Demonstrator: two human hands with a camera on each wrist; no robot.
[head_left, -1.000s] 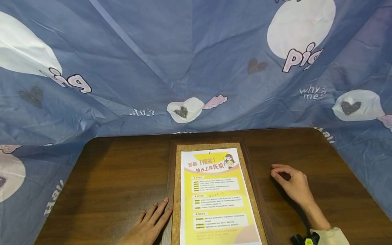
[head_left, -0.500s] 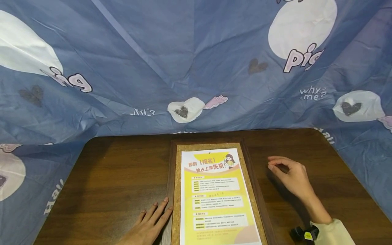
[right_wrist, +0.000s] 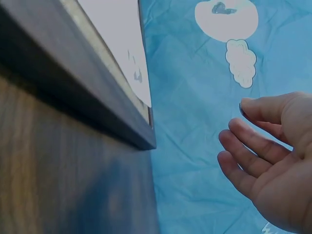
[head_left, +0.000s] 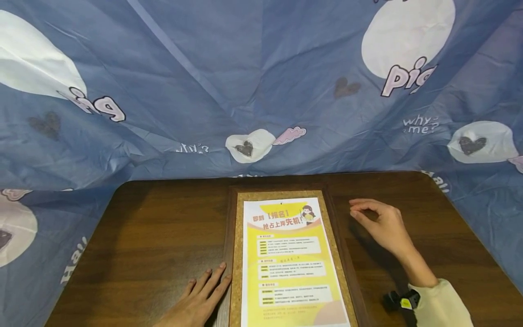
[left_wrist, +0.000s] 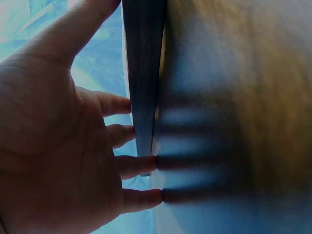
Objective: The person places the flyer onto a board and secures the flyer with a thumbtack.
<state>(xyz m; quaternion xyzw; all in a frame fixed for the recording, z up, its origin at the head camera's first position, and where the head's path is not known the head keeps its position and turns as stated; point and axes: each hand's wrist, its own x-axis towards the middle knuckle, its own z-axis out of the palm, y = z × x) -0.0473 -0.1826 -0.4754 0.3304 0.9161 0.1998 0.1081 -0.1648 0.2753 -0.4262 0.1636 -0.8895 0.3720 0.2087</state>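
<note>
A yellow printed poster (head_left: 290, 272) lies over a cork board (head_left: 239, 236) with a dark wooden frame (head_left: 227, 254). A small dark dot marks the poster's top middle. At the frame's left side, my left hand (head_left: 196, 299) spreads its fingers, their tips at the edge; in the left wrist view, the lower fingertips touch the shiny tabletop. My right hand (head_left: 384, 227) hovers right of the board, thumb and forefinger tips brought close together, the other fingers (right_wrist: 243, 156) loosely bent. I cannot tell whether something small sits between that thumb and forefinger.
The board lies on a dark brown wooden table (head_left: 163, 227) with rounded far corners. Behind it hangs a blue printed cloth (head_left: 171, 91) with hearts and lettering, reaching down past both table sides. A black and yellow wrist device (head_left: 404, 302) is by the right sleeve (head_left: 441, 304).
My right hand has moved forward and a little left, nearer the board's upper right side. The left hand stays at the frame. The head view has shifted slightly.
</note>
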